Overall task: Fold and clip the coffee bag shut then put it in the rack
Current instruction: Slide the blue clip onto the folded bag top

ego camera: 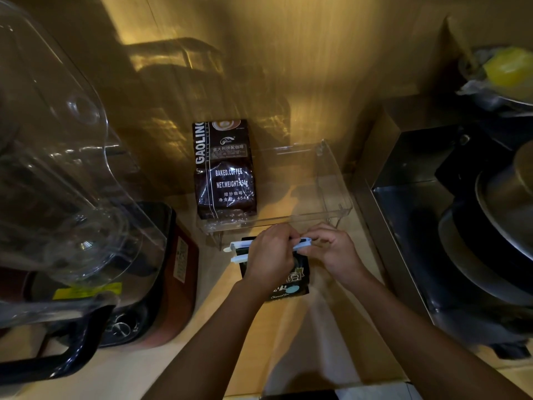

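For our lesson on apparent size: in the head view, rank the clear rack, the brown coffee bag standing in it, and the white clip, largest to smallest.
1. clear rack
2. brown coffee bag
3. white clip, partly hidden by the hands

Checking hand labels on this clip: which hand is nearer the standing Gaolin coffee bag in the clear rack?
Left. The left hand sits just below the rack's front edge, almost under the Gaolin bag. The right hand is further to the right, holding the clip's other end.
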`<control>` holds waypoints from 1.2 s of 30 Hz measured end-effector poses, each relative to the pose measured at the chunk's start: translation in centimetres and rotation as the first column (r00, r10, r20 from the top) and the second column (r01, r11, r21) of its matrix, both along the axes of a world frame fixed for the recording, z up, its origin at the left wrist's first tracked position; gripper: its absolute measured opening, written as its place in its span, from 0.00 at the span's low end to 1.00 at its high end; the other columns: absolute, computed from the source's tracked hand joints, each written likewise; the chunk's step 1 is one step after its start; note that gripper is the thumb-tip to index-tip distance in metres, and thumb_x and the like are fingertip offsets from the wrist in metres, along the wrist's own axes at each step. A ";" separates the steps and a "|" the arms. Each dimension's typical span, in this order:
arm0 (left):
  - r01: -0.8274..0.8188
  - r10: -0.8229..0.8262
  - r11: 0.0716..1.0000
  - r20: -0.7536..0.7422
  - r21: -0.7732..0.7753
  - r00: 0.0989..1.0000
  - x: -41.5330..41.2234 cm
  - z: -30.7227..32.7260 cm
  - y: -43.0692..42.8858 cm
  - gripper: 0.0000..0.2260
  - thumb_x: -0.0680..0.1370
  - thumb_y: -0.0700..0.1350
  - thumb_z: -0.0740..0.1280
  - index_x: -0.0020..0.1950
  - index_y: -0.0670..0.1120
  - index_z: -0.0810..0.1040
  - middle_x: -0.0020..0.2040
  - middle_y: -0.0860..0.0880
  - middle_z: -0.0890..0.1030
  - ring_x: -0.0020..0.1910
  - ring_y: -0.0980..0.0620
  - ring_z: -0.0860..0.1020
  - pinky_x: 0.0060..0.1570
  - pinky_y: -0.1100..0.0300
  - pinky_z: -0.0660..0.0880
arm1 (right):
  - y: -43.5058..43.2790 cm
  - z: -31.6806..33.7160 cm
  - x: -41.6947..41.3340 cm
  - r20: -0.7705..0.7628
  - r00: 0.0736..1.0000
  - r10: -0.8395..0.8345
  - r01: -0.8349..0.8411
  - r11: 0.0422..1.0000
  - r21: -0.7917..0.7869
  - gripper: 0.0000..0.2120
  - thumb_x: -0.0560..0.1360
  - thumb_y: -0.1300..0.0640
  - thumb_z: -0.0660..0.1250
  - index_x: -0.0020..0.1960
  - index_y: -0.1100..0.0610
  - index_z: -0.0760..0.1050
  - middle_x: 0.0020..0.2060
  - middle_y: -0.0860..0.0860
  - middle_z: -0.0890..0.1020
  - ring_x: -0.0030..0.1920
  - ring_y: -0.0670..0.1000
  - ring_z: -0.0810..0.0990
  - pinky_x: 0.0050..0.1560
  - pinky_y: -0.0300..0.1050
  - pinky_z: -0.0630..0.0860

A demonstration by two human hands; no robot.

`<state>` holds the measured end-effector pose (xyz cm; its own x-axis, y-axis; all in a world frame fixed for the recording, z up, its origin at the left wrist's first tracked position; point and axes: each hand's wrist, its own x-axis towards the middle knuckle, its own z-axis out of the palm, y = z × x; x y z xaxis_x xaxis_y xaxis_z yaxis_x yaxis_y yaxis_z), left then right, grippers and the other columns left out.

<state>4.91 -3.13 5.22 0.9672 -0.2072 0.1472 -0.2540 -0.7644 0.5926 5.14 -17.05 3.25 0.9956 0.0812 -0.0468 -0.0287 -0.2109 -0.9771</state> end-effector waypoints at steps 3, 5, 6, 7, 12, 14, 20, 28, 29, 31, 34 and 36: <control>0.000 0.000 1.000 0.004 -0.003 1.000 0.0 -0.1 0.1 0.04 0.73 0.36 0.64 0.42 0.43 0.76 0.43 0.45 0.81 0.43 0.46 0.76 0.38 0.59 0.65 | 0.1 0.0 0.0 0.001 1.000 -0.007 0.007 1.000 -0.023 0.08 0.64 0.69 0.73 0.41 0.61 0.80 0.38 0.50 0.76 0.47 0.55 0.75 0.52 0.53 0.72; 0.016 -0.016 1.000 0.011 0.000 1.000 0.0 0.0 0.1 0.03 0.74 0.37 0.64 0.43 0.43 0.76 0.43 0.45 0.81 0.42 0.46 0.76 0.38 0.59 0.65 | 0.1 0.0 -0.1 0.020 1.000 -0.011 0.012 0.999 -0.041 0.07 0.63 0.69 0.73 0.40 0.62 0.80 0.38 0.49 0.75 0.48 0.55 0.74 0.52 0.53 0.71; 0.032 -0.032 0.999 0.009 0.003 0.999 0.1 0.1 0.1 0.03 0.74 0.37 0.63 0.43 0.43 0.76 0.43 0.45 0.81 0.43 0.46 0.76 0.38 0.59 0.65 | 0.1 0.0 -0.1 0.029 1.000 -0.009 0.011 0.999 -0.048 0.07 0.63 0.69 0.73 0.41 0.62 0.80 0.38 0.49 0.75 0.48 0.55 0.74 0.51 0.52 0.71; 0.056 -0.056 0.998 0.002 0.009 0.998 0.2 0.2 0.2 0.03 0.75 0.38 0.63 0.43 0.43 0.76 0.43 0.45 0.81 0.43 0.47 0.76 0.38 0.58 0.64 | 0.0 0.0 -0.1 0.035 0.999 -0.006 0.008 0.999 -0.050 0.07 0.63 0.70 0.73 0.41 0.63 0.80 0.38 0.49 0.75 0.47 0.55 0.74 0.51 0.51 0.71; 0.077 -0.075 0.997 -0.038 0.033 0.996 0.4 0.6 2.5 0.03 0.76 0.43 0.64 0.45 0.45 0.76 0.45 0.46 0.80 0.45 0.48 0.75 0.41 0.56 0.68 | -0.3 -0.1 -0.3 0.059 0.998 0.005 -0.003 0.999 -0.035 0.09 0.63 0.70 0.72 0.42 0.62 0.79 0.39 0.52 0.76 0.44 0.53 0.75 0.46 0.39 0.71; 0.036 -0.034 0.999 -0.046 0.040 0.998 0.2 0.7 3.5 0.03 0.76 0.44 0.64 0.45 0.46 0.76 0.45 0.47 0.80 0.44 0.49 0.75 0.41 0.58 0.67 | -0.3 -0.1 -0.2 0.061 0.998 0.016 -0.014 0.999 -0.037 0.09 0.63 0.70 0.73 0.42 0.63 0.79 0.39 0.53 0.76 0.44 0.53 0.75 0.47 0.43 0.72; -0.033 0.033 0.999 -0.017 0.024 0.999 -0.3 0.5 3.0 0.04 0.76 0.43 0.64 0.43 0.44 0.77 0.44 0.45 0.81 0.45 0.47 0.76 0.42 0.55 0.67 | 0.2 -0.2 -0.6 -0.003 0.999 -0.034 0.034 0.997 0.076 0.11 0.64 0.72 0.70 0.40 0.58 0.78 0.39 0.51 0.76 0.39 0.42 0.76 0.36 0.28 0.74; 0.095 -0.091 0.995 -0.086 0.038 0.992 -0.2 0.7 3.6 0.10 0.72 0.50 0.68 0.50 0.49 0.74 0.48 0.49 0.80 0.47 0.50 0.76 0.43 0.57 0.68 | -0.4 -0.7 -0.8 0.010 1.000 -0.022 0.022 0.998 0.058 0.14 0.64 0.71 0.71 0.38 0.52 0.78 0.39 0.50 0.77 0.36 0.36 0.76 0.35 0.28 0.75; 0.119 -0.113 0.991 -0.084 0.064 0.990 -0.2 0.6 3.7 0.12 0.71 0.50 0.69 0.52 0.49 0.73 0.49 0.50 0.80 0.49 0.50 0.75 0.45 0.56 0.67 | -0.4 -0.8 -0.8 0.011 1.000 -0.022 0.021 0.998 0.060 0.14 0.64 0.71 0.71 0.38 0.52 0.79 0.39 0.50 0.77 0.36 0.36 0.76 0.35 0.28 0.75; 0.151 -0.144 0.983 -0.071 0.109 0.987 -0.2 0.5 3.9 0.14 0.72 0.49 0.69 0.55 0.49 0.72 0.51 0.49 0.79 0.51 0.50 0.74 0.47 0.57 0.65 | -0.4 -0.9 -0.8 0.016 1.000 -0.016 0.015 0.998 0.058 0.14 0.64 0.71 0.71 0.38 0.52 0.79 0.39 0.50 0.77 0.37 0.36 0.76 0.35 0.28 0.74; 0.155 -0.150 0.978 -0.042 0.139 0.988 0.2 0.5 3.8 0.13 0.73 0.49 0.68 0.56 0.48 0.74 0.52 0.49 0.78 0.52 0.51 0.73 0.45 0.60 0.63 | -0.5 -0.9 -0.6 0.024 0.999 -0.027 0.026 0.998 0.050 0.14 0.64 0.70 0.71 0.39 0.52 0.78 0.39 0.50 0.77 0.37 0.37 0.76 0.35 0.26 0.73; 0.142 -0.139 0.982 -0.038 0.127 0.990 0.3 0.5 3.6 0.12 0.73 0.47 0.68 0.54 0.46 0.75 0.51 0.48 0.79 0.51 0.50 0.74 0.44 0.60 0.62 | -0.6 -0.9 -0.5 0.014 1.000 -0.025 0.025 1.000 0.018 0.12 0.65 0.69 0.72 0.40 0.52 0.78 0.40 0.49 0.77 0.40 0.40 0.76 0.35 0.25 0.72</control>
